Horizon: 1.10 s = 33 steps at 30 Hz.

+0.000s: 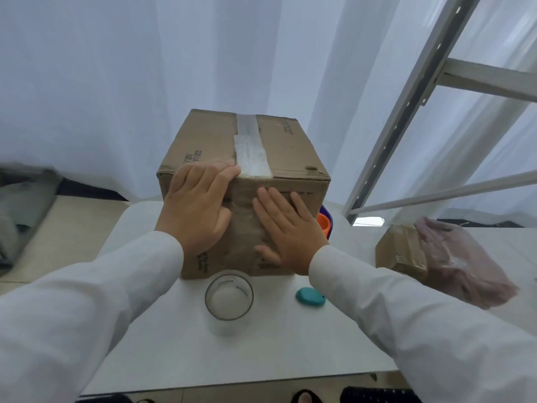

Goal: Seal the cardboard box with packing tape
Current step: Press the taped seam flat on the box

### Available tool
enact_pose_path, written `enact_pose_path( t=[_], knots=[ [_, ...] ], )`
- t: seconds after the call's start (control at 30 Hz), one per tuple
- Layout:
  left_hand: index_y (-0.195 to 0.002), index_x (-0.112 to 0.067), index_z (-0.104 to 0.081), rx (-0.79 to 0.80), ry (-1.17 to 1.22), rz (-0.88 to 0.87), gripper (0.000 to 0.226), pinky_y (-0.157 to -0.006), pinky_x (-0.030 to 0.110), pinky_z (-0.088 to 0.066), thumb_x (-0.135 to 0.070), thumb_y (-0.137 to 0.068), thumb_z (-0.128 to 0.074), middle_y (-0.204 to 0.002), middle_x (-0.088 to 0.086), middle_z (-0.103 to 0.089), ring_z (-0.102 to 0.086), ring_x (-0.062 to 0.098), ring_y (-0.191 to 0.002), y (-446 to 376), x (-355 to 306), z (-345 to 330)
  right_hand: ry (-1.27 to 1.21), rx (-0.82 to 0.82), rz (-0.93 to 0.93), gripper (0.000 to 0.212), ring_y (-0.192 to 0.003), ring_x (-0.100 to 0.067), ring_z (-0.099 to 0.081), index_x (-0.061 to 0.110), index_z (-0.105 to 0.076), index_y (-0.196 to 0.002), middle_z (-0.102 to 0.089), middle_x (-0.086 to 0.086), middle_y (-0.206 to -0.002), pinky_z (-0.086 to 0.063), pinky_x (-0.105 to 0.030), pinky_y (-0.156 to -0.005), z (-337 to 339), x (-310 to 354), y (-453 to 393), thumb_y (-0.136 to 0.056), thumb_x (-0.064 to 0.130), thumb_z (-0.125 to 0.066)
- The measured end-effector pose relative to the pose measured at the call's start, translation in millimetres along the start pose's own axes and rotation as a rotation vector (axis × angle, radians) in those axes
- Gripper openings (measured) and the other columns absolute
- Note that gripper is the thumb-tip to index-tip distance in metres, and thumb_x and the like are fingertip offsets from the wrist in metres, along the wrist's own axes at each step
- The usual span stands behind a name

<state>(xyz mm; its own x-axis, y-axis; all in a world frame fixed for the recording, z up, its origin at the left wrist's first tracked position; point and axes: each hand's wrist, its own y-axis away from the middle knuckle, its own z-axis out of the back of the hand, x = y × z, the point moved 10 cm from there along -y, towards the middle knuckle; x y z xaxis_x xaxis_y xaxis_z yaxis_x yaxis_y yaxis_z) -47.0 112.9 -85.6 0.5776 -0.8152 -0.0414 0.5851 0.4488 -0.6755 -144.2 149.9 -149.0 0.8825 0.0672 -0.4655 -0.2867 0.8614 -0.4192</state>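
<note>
The cardboard box (244, 170) stands in the centre of the frame on a white worktop (276, 344), its flaps shut and a strip of clear packing tape (250, 146) running down the middle of its top and over the near edge. The left hand (197, 207) lies over the near top edge, left of the tape, its grip spread flat with fingertips touching the tape's side. The right hand (287, 225) presses flat on the box's near face, fingers (267, 199) together and extended, thumb out to the side; the tape beneath it seems to continue down this face, though glare makes that hard to confirm. Both arms wear white sleeves. Just below the box a clear tape roll (229, 298) stands on the worktop, and a small teal object (310, 296) lies to its right. An orange item (325, 223) peeks out behind the box's right side. At the right of the frame sits a smaller brown box (398, 251) with a pinkish bag (462, 260) against it.
</note>
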Motion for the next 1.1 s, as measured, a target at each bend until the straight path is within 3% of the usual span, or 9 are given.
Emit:
enact_pose_path(
  t=[0.17, 0.33, 0.4, 0.53, 0.63, 0.73, 0.9, 1.0, 1.1],
  knots=[
    [-0.119, -0.007, -0.05, -0.01, 0.024, 0.004, 0.057, -0.1, 0.035, -0.021, -0.019, -0.065, -0.036, -0.123, 0.012, -0.058, -0.038, 0.023, -0.114, -2.4, 1.8, -1.1, 0.034, 0.052, -0.017, 0.083, -0.134, -0.024, -0.027, 0.004, -0.026, -0.136, -0.048, -0.011, -0.141, 0.005, -0.036, -0.114, -24.3, 9.2, 4.5, -0.078, 0.064, -0.032],
    [-0.12, -0.008, -0.048, -0.009, 0.016, 0.021, 0.057, -0.099, 0.036, -0.022, -0.02, -0.066, -0.035, -0.123, 0.013, -0.058, -0.038, 0.023, -0.114, -1.1, 0.3, 0.1, 0.085, 0.095, 0.049, 0.092, -0.131, -0.022, -0.044, 0.005, -0.028, -0.139, -0.049, -0.008, -0.14, -0.012, -0.034, -0.112, -28.9, 16.1, 15.6, -0.073, 0.059, -0.063],
    [-0.121, -0.008, -0.048, 0.006, 0.008, 0.023, 0.058, -0.1, 0.036, -0.021, -0.021, -0.066, -0.035, -0.124, 0.013, -0.057, -0.037, 0.023, -0.114, -0.7, -1.9, -0.2, 0.14, 0.112, 0.035, 0.083, -0.135, -0.022, -0.038, 0.008, -0.024, -0.137, -0.044, -0.006, -0.144, -0.014, -0.037, -0.114, -23.7, 16.2, 19.8, -0.077, 0.051, -0.063],
    [-0.121, -0.01, -0.047, 0.014, -0.005, 0.038, 0.056, -0.101, 0.035, -0.019, -0.025, -0.069, -0.037, -0.124, 0.012, -0.057, -0.036, 0.022, -0.114, 0.6, -0.5, 0.4, 0.174, 0.15, 0.074, 0.076, -0.14, -0.028, -0.001, 0.007, -0.013, -0.144, -0.017, -0.01, -0.154, -0.003, -0.04, -0.112, -15.1, 22.2, 25.5, -0.086, 0.031, -0.057],
    [-0.12, -0.012, -0.048, 0.02, 0.023, 0.044, 0.053, -0.1, 0.033, -0.018, -0.032, -0.071, -0.039, -0.123, 0.01, -0.058, -0.036, 0.02, -0.114, -0.1, 2.1, 0.4, -0.002, 0.016, 0.073, 0.076, -0.14, -0.025, -0.026, 0.012, -0.032, -0.142, -0.035, -0.005, -0.149, -0.011, -0.039, -0.115, 21.0, 9.5, 19.3, -0.076, 0.031, -0.065],
    [-0.117, -0.015, -0.048, 0.01, 0.065, 0.037, 0.05, -0.099, 0.031, -0.018, -0.039, -0.073, -0.044, -0.117, 0.008, -0.06, -0.037, 0.019, -0.111, -0.7, 4.2, -0.1, -0.224, -0.145, -0.139, 0.071, -0.131, -0.023, -0.027, 0.015, -0.03, -0.137, -0.03, -0.004, -0.142, -0.018, -0.039, -0.114, 67.6, -34.4, -0.1, -0.077, 0.038, -0.059],
    [-0.11, -0.018, -0.045, -0.017, -0.033, 0.021, 0.058, -0.085, 0.033, -0.025, -0.053, -0.067, -0.065, -0.099, 0.008, -0.062, -0.038, 0.019, -0.094, -7.1, 4.8, -0.1, -0.283, 0.174, -0.192, 0.086, -0.137, -0.022, -0.03, 0.021, -0.02, -0.146, -0.034, 0.0, -0.149, -0.016, -0.039, -0.115, 56.7, -36.5, -35.3, -0.078, 0.056, -0.059],
    [-0.112, -0.015, -0.048, -0.027, -0.163, -0.036, 0.072, -0.079, 0.035, -0.025, -0.051, -0.057, -0.077, -0.095, 0.009, -0.06, -0.04, 0.022, -0.09, -11.7, -2.1, 0.9, -0.258, 0.131, -0.239, 0.076, -0.133, -0.021, -0.037, 0.021, -0.032, -0.141, -0.04, 0.001, -0.145, -0.024, -0.036, -0.111, 52.0, -35.4, -38.4, -0.078, 0.053, -0.061],
    [-0.106, -0.011, -0.058, -0.035, -0.236, -0.058, 0.066, -0.073, 0.035, -0.025, -0.049, -0.055, -0.077, -0.089, 0.009, -0.061, -0.056, 0.03, -0.081, -15.6, -6.8, 1.8, -0.283, 0.075, -0.281, 0.067, -0.129, -0.021, -0.044, 0.021, -0.042, -0.135, -0.049, 0.001, -0.139, -0.029, -0.036, -0.107, 52.1, -36.5, -37.7, -0.078, 0.049, -0.064]
  ],
)
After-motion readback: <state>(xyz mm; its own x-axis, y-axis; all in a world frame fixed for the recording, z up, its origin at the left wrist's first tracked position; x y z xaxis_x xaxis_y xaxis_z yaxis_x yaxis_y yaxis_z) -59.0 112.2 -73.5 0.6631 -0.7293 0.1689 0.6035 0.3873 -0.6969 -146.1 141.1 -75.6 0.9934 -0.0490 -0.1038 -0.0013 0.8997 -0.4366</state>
